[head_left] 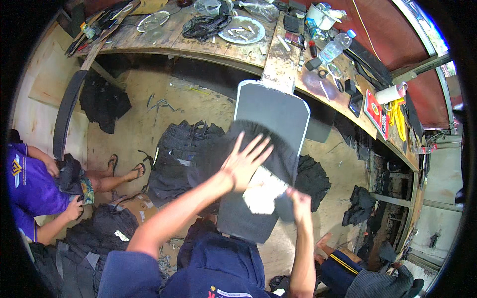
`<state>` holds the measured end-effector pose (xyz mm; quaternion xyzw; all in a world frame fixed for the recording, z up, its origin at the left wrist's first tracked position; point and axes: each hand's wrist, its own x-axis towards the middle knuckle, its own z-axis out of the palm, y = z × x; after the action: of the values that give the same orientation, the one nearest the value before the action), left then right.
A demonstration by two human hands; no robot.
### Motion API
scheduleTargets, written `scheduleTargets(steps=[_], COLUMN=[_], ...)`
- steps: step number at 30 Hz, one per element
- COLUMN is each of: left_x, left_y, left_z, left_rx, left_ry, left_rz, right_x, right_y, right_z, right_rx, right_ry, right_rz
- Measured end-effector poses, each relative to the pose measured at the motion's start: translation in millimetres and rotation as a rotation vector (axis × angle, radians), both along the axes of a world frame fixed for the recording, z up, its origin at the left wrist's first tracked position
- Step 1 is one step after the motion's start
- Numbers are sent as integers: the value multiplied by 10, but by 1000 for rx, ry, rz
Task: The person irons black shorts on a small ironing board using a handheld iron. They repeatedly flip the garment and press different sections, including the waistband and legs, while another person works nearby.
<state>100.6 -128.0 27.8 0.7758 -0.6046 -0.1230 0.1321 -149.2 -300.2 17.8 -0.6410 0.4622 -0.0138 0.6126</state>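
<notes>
A dark grey board with a pale rim and cut corners lies in front of me, its far end at the workbench. Across its middle lies a black garment, blurred by motion. My left hand is open, its fingers spread flat on the cloth. An irregular white piece, cloth or paper, shows just below that hand; I cannot tell whether it is fixed to the garment. My right hand is closed on the garment's dark edge at the board's right side, also smeared by motion.
A wooden workbench runs along the far side, bearing a plate, a plastic bottle and small tools. Dark garments lie heaped on the floor. A person in purple sits left, handling dark cloth; another person is at lower right.
</notes>
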Motion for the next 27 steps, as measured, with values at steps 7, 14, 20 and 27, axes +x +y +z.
scheduleTargets(steps=[7, 14, 20, 27], left_x=[491, 651, 703, 689], left_y=[-585, -933, -1025, -1023], left_z=[-452, -352, -462, -404], left_rx=[-282, -328, -235, -255], left_ry=[-27, -101, -88, -30], left_rz=[-40, -196, -179, -174], right_x=[574, 850, 1099, 749], right_y=[532, 1290, 1252, 1416], right_z=[333, 281, 83, 161], right_rx=[-785, -809, -955, -800], right_ry=[-54, -10, -45, -229], right_rz=[-214, 373, 486, 741])
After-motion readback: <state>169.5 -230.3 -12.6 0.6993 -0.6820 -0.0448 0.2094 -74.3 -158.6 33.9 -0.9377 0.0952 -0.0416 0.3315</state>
